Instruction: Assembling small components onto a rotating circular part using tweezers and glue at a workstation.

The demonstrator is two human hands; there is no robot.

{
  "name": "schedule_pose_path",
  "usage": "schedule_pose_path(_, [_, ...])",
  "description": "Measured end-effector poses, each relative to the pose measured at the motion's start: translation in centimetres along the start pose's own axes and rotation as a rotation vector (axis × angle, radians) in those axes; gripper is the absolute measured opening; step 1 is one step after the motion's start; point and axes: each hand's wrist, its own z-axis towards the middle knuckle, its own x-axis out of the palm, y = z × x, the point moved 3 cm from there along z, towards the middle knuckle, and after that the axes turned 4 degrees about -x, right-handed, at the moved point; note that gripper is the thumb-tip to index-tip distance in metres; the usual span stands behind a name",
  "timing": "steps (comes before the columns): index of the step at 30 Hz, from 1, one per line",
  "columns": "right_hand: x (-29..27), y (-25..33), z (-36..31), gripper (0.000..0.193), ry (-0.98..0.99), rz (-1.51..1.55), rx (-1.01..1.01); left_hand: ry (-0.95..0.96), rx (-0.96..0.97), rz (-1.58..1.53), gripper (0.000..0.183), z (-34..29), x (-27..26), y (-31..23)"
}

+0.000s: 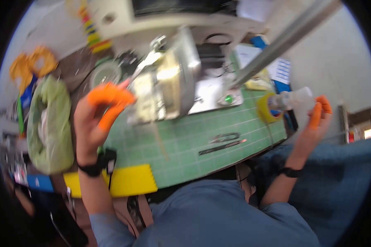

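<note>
My left hand [99, 111], with orange finger covers, is raised at the left of a metal bench device [169, 82]. Its thumb and forefinger curve toward each other with a gap between them, and nothing distinct shows in them. At the right, my right hand [319, 117], also in orange finger covers, has its fingers closed at the end of a translucent whitish bottle [301, 98], which lies tilted sideways. The bottle's narrower end points at a yellow round container [268, 109]. Motion blur smears both hands and the device.
On the green cutting mat [181, 152] lie a dark slim tool [220, 147] and a looped metal piece [226, 136]. A grey metal post [276, 45] slants over the right side. A green bag-lined bin [49, 127] and a yellow strip [132, 181] are at the left.
</note>
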Motion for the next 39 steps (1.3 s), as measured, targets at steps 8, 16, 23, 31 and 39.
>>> schedule_pose_path(8, [-0.5,-4.7,4.5,0.040,0.031,0.051,0.066,0.012,0.076,0.039,0.015,-0.2,-0.6,0.3])
schedule_pose_path(16, [7.9,12.6,4.0,0.062,0.562,1.127,-0.006,0.003,0.112,0.090,0.019,-0.6,-0.8,0.4])
schedule_pose_path(23, [20.5,17.4,-2.5,0.081,0.548,0.674,-0.154,-0.012,0.161,0.101,0.018,-0.2,-0.7,0.6])
schedule_pose_path(31, [22.2,17.9,-4.8,0.077,0.544,0.593,-0.191,-0.034,0.187,0.117,0.019,-0.2,-1.0,0.8])
schedule_pose_path(39, [22.5,17.9,-5.0,0.072,0.599,0.677,-0.216,-0.025,0.199,0.129,0.019,-0.3,-0.9,0.8])
